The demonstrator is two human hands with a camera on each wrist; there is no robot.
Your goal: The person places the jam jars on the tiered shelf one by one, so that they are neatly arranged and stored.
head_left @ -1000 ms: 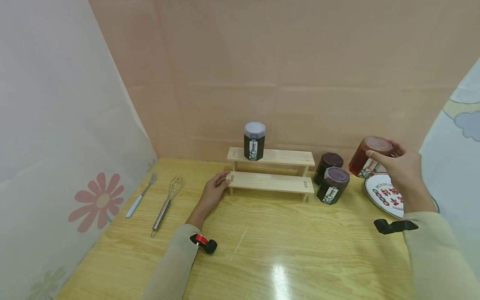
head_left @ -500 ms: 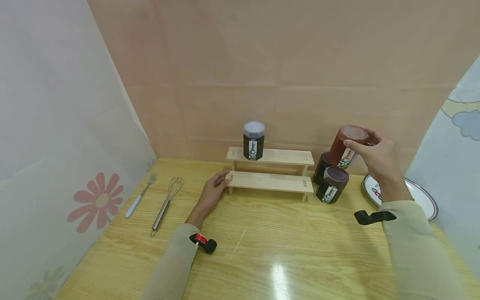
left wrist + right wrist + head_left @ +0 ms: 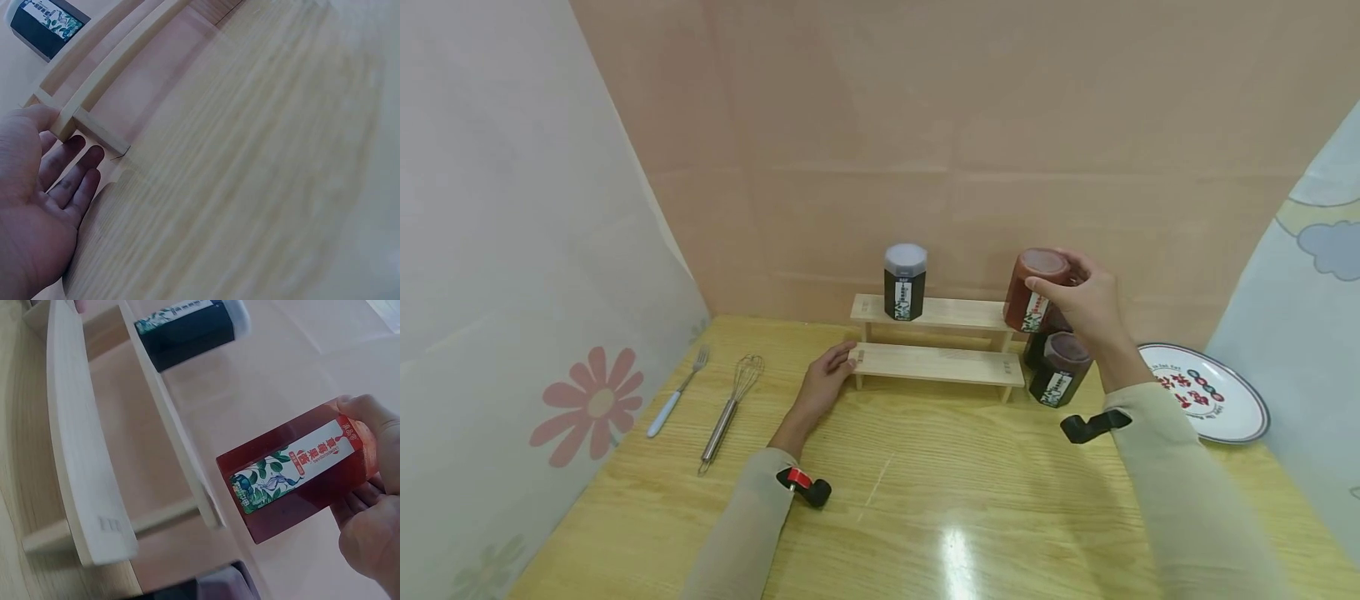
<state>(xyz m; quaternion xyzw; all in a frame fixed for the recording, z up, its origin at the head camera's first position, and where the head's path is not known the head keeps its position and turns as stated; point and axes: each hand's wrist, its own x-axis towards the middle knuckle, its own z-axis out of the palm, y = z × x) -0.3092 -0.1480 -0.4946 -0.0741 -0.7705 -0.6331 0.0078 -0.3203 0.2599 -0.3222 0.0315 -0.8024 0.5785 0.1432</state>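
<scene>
At the front, a yellow wooden table [image 3: 917,475] is crossed by two pale sleeves [image 3: 1180,492], and a small black part [image 3: 1093,425] is fixed on each one. On the left, a metal whisk [image 3: 725,421] and a fork [image 3: 665,412] with a light blue handle are laid near each other. Farther in, an oval white plate [image 3: 1240,417] with red writing is seen on the right, partly covered by the right arm. Beside the wooden rack [image 3: 936,358], two dark jars are stood on the table: the front jar [image 3: 1060,371] is seen well, but the back jar [image 3: 1034,348] is partly hidden. The left end of the rack's lower board [image 3: 917,363] is held by the left hand [image 3: 823,385], with the thumb put against it and the other fingers loosely bent. Behind that, a red jar [image 3: 1021,292] is gripped near its top by the right hand [image 3: 1092,307]. It is held in the air by the right end of the upper board [image 3: 958,313], and a gap is shown in the right wrist view. On that board's left part, a black jar [image 3: 904,292] with a whitish lid is stood upright. At the very back, a pinkish-brown cloth [image 3: 985,167] is hung
</scene>
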